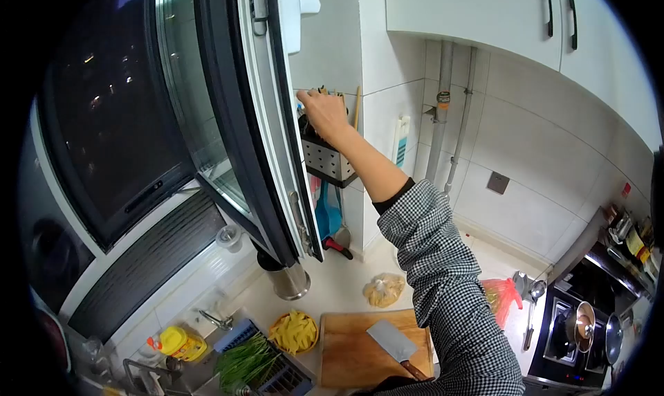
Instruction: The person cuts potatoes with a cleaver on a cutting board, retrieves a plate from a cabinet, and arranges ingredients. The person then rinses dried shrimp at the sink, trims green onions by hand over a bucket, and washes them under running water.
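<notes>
My right hand [325, 114] reaches up to the perforated metal utensil holder [328, 159] on the wall, beside the open window frame. Its fingers are bent over the tops of the items there; what they hold, if anything, is hidden. Below the holder hang a blue utensil [326, 213] and other tools. On the counter, a cleaver [393, 339] lies on the wooden cutting board [339, 368], next to a yellow bowl of cut yellow pieces [294, 332]. My left hand is not in view.
The window sash [242, 119] stands open close to my hand. Green stalks [250, 361] lie over a rack at the sink. A tied bag [384, 290], a metal canister [289, 282], a red bag [503, 298] and a stove with a pan [581, 327] are around the counter.
</notes>
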A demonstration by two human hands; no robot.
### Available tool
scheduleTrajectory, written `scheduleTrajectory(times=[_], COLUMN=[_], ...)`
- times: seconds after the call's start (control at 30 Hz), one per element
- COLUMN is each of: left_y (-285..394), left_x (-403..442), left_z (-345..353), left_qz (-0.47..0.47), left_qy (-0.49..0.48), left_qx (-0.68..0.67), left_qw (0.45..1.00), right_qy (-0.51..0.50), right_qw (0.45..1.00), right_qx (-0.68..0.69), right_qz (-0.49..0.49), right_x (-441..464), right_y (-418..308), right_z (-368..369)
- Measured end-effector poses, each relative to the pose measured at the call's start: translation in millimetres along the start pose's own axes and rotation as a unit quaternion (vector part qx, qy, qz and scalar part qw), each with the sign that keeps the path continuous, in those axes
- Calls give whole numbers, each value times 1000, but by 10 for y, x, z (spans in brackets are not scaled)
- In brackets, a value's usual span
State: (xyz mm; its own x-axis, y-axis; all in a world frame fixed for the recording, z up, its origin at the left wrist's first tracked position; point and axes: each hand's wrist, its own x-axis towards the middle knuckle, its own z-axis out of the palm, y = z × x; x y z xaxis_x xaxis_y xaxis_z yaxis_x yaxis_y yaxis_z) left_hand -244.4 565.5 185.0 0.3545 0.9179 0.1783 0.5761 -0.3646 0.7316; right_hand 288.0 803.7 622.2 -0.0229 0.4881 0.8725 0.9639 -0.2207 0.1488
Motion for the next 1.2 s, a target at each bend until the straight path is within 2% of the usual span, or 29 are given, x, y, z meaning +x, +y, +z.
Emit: scheduleTrajectory(times=[0.03, 0.1, 0.13, 0.17, 0.2, 0.23, 0.27, 0.3, 0.33, 0.37, 0.4, 0.47, 0.5, 0.57, 0.63, 0.73, 0.87, 0.9, 0.93, 1.0, 1.03, 1.07, 1.1, 1.17, 1.2], left_y=[37, 33, -52, -384, -282, -178, -293, -548, -378, -527, -738, -879, -874, -814, -749, -787, -918, -896, -804, -751, -729, -772, -880, -869, -799], left_x=[7, 96, 120, 269, 375, 448, 517, 593, 769, 882, 999, 1199, 1295, 1478, 1507, 1612, 1750, 1805, 1807, 1907, 1927, 1977, 2062, 2139, 2167], left_z=[-48, -86, -65, 154, 177, 202, 329, 547, 572, 673, 837, 1217, 1276, 1361, 1376, 1406, 1372, 1346, 1327, 1329, 1334, 1347, 1359, 1410, 1381], left_qz=[-5, -17, -25, -18, -16, -95, -35, -39, -79, -146, -208, -333, -335, -401, -388, -379, -354, -341, -310, -311, -311, -311, -316, -320, -333], left_qy=[-12, -43, -75, -67, -62, -69, -50, -50, -72, -127, -175, -99, -100, -66, -61, -71, -112, -122, -109, -99, -94, -101, -123, -157, -132], left_qx=[16, 24, 29, 27, 27, -33, -90, -90, -144, -285, -418, -431, -429, -463, -471, -467, -455, -448, -501, -490, -479, -478, -474, -468, -479], left_qw=[1000, 999, 996, 997, 998, 993, 994, 994, 984, 939, 867, 833, 833, 788, 790, 795, 810, 817, 801, 808, 815, 815, 812, 808, 802], right_qy=[-3, -57, -47, -43, -71, -44, 2, 12, 25, 41, 25, 4, 2, -3, -3, -37, -150, -182, -212, -314, -360, -345, -380, -422, -451], right_qw=[1000, 992, 987, 984, 980, 989, 991, 989, 988, 985, 985, 982, 982, 982, 984, 993, 979, 966, 951, 884, 856, 887, 825, 787, 780], right_qx=[5, -104, -149, -165, -182, -129, -91, -101, -98, -98, -77, -61, -60, -20, -6, 37, 106, 114, 122, 162, 182, 158, 194, 206, 196], right_qz=[-1, -30, -40, -45, -42, -62, -102, -104, -121, -138, -149, -180, -178, -189, -176, -101, 92, 143, 191, 305, 323, 263, 370, 399, 387], right_x=[-1, -58, -116, -152, -168, -218, -292, -364, -477, -575, -673, -844, -919, -1063, -1293, -1832, -2839, -3172, -3537, -4363, -4556, -4933, -5354, -5894, -6208], right_y=[10, 22, -4, -42, -54, -43, -32, -53, -61, -51, -36, 44, 69, 103, 138, 232, 260, 240, 222, 158, -7, -84, -198, -439, -519], right_z=[4, 45, 100, 71, 61, 45, -28, -92, -156, -237, -320, -428, -493, -710, -961, -1316, -1620, -1652, -1659, -1641, -1781, -1804, -1841, -2026, -2093])
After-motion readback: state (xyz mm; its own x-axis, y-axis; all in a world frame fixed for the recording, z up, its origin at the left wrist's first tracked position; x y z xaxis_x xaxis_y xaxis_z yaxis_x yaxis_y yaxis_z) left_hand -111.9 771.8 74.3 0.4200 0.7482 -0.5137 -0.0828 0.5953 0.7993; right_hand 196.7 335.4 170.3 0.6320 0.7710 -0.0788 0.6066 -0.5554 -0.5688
